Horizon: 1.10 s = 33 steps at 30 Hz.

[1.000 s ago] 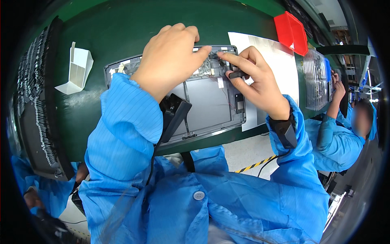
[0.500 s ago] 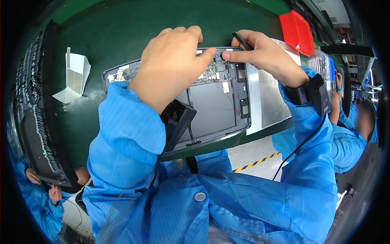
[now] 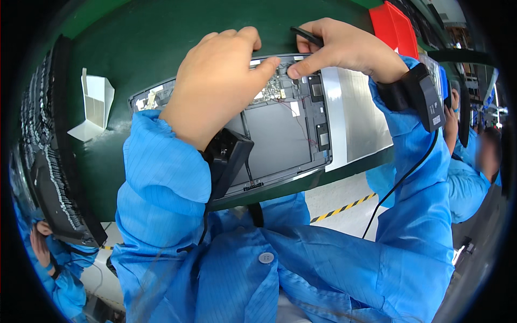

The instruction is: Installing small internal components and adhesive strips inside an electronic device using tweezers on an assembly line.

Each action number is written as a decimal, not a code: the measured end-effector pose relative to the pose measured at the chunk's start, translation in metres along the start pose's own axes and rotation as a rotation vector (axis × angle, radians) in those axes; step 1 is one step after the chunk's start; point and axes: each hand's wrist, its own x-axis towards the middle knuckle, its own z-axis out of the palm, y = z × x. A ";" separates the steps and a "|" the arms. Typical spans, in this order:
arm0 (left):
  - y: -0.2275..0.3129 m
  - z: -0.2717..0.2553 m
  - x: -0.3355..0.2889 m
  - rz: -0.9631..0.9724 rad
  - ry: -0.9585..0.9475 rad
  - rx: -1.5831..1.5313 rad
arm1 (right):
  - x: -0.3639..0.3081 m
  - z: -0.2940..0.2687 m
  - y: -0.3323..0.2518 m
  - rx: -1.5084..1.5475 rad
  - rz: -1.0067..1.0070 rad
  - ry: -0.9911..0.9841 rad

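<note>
The opened device chassis lies flat on the green work surface, directly beneath both hands. Compared with the view a second ago, the right hand is now raised to the far edge of the chassis, and the white sheet formerly exposed to its right is largely covered by the forearm. The work is therefore judged to be shifted to the circuit board strip along the far edge.

The left hand is laid palm-down over the far left part of the chassis, fingers curled and pressing; nothing is grasped in it. The right hand is closed around a thin dark tool, possibly tweezers, with the thumb tip pressed onto the board strip.

A small white label is fixed inside the chassis, below the right thumb. A red bin stands beyond the right wrist. A folded white card holder stands well left of the left hand. A black-and-yellow striped floor marking is seen below the table edge, under the right forearm.
</note>
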 end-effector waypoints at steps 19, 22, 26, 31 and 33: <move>0.041 -0.041 -0.053 0.260 -0.356 0.195 | -0.064 0.059 0.021 0.084 -0.359 0.572; 0.038 -0.034 -0.048 0.295 -0.347 0.170 | -0.062 0.054 0.020 0.024 -0.362 0.558; 0.038 -0.028 -0.046 0.292 -0.350 0.153 | -0.061 0.047 0.021 -0.045 -0.380 0.507; 0.037 -0.031 -0.047 0.262 -0.356 0.205 | -0.058 0.047 0.026 0.076 -0.387 0.509; 0.036 -0.032 -0.044 0.233 -0.336 0.272 | -0.068 0.041 0.027 0.268 -0.279 0.447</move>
